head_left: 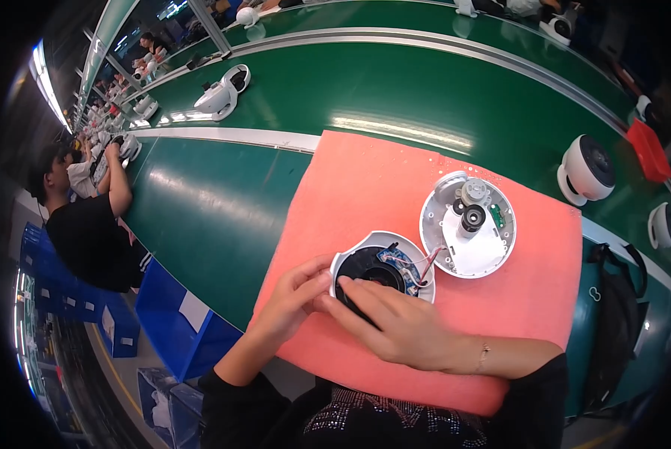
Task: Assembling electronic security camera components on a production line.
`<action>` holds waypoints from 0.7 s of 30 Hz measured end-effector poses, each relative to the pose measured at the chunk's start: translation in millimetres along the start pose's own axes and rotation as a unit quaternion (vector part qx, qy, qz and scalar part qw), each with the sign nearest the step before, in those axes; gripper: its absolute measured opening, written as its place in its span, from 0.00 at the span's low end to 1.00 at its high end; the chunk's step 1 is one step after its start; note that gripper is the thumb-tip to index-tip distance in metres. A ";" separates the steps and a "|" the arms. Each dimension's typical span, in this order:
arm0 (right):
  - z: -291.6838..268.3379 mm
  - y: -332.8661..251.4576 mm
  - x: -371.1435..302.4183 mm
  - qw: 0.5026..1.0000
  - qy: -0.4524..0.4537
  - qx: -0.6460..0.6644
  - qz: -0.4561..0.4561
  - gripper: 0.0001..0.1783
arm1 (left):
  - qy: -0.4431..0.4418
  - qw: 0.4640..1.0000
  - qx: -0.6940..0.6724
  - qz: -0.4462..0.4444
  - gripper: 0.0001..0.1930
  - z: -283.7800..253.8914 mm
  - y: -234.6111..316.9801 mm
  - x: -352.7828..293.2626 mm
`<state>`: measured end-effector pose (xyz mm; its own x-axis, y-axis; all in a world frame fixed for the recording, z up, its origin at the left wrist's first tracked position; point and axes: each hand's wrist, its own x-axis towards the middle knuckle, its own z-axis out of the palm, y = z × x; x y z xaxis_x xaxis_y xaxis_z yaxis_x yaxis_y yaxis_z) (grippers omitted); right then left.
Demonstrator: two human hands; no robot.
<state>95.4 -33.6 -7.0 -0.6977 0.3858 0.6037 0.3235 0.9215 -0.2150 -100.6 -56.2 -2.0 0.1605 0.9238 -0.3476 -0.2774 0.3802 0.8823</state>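
Observation:
An open white housing half (427, 292) with a round black insert (365, 266) and a blue circuit board (400, 262) is tilted up near the front of the pink mat. My left hand (296, 293) grips its left rim, fingers closed. My right hand (395, 318) lies across the front of the housing, its fingers closed over the black insert, partly hiding it; the thumb is hidden. Thin red and white wires (431, 260) link this half to a second round white housing half (455, 224) lying open behind it, with a black cylinder (472, 217) and a small green board (498, 215).
The pink foam mat (530, 299) lies on a green bench beside a conveyor belt (313, 75). Assembled white devices (586, 170) stand on the belt, near a red bin (650, 152). A black bag (616, 322) lies right; blue bins (175, 322) and a co-worker (81, 217) are left.

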 end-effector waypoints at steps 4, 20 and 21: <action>-49.2 25.3 -2.7 0.935 0.004 0.347 0.080 0.35 | -0.058 0.990 0.088 0.090 0.24 -7.2 -0.1 7.6; -110.9 71.7 -72.6 0.948 0.039 0.225 0.220 0.35 | -0.143 0.812 0.392 0.408 0.22 87.0 12.7 61.6; -109.7 71.8 -69.0 0.958 0.035 0.199 0.206 0.32 | -0.148 0.812 0.393 0.406 0.23 86.6 10.8 63.7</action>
<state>236.8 1.0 20.1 -0.5145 0.7287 0.4519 0.2827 0.6417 -0.7129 -11.4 2.9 12.9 0.4798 0.7596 0.4391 0.2655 -0.6027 0.7525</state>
